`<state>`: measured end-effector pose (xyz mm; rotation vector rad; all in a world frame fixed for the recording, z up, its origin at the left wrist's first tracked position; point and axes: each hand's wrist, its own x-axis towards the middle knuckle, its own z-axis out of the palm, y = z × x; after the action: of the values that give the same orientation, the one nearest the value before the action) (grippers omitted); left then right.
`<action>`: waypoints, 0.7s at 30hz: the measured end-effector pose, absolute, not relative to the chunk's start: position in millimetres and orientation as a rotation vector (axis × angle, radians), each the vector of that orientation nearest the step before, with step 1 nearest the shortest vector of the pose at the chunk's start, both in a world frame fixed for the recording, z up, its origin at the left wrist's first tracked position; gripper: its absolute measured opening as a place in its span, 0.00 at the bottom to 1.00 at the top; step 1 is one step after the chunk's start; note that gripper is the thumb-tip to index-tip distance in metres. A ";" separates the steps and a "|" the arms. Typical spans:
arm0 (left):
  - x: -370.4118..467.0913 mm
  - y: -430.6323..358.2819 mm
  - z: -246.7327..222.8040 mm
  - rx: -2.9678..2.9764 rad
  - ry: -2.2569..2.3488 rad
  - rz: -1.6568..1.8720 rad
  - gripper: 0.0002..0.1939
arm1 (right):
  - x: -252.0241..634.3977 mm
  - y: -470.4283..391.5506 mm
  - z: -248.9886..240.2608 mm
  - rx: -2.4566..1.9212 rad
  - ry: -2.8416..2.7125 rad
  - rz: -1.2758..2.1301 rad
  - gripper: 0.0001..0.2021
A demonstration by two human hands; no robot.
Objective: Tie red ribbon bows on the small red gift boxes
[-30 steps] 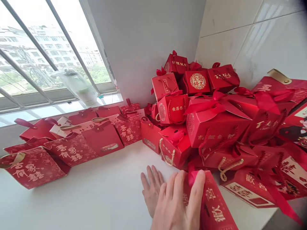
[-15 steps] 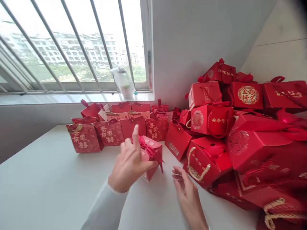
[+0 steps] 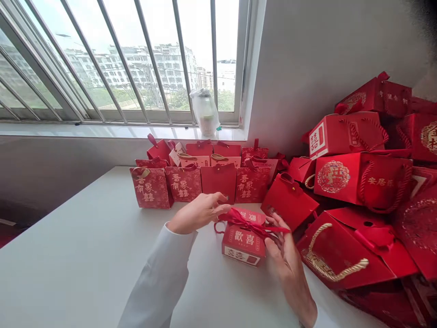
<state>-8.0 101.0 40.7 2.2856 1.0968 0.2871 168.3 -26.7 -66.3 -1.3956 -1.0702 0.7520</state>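
Note:
A small red gift box point(image 3: 244, 239) with gold lettering and a white label strip along its lower front rests on the white table. A dark pink ribbon bow point(image 3: 251, 224) is tied across its top, one tail running out to the right. My left hand point(image 3: 201, 212) is at the box's back left corner, thumb and fingers closed at the ribbon there. Around the right side curls my right hand point(image 3: 287, 259), its thumb near the front edge and fingers by the ribbon tail. Some fingertips are hidden behind the box and ribbon.
Upright red gift bags point(image 3: 184, 184) stand in rows behind the box. A high pile of red gift boxes point(image 3: 351, 180) with rope handles fills the right. A cup in a plastic bag point(image 3: 205, 114) stands on the sill of the barred window point(image 3: 150, 59).
The view has swung left. My left hand has come down beside the box, and my right hand has closed in on its other side. The box has turned, its lettered front towards me.

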 end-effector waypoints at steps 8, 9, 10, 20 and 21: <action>0.6 103.3 41.0 2.238 1.051 0.182 0.12 | 182.6 1.5 -24.6 -1.682 -1.511 0.224 0.12; 1.4 103.7 42.0 2.253 1.049 0.213 0.11 | 184.9 3.1 -19.2 -1.694 -1.557 0.235 0.13; 2.2 104.2 42.8 2.263 1.042 0.251 0.11 | 187.6 4.0 -14.3 -1.704 -1.594 0.265 0.14; 16.6 102.0 33.8 2.213 0.967 0.443 0.06 | 202.4 0.2 1.9 -1.690 -1.706 0.630 0.11; 19.2 100.9 32.1 2.218 0.985 0.442 0.06 | 201.2 1.0 2.4 -1.689 -1.690 0.606 0.11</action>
<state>19.2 100.9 32.1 2.2183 0.9854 0.4423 201.2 1.0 2.4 -1.6893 -1.6898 0.6058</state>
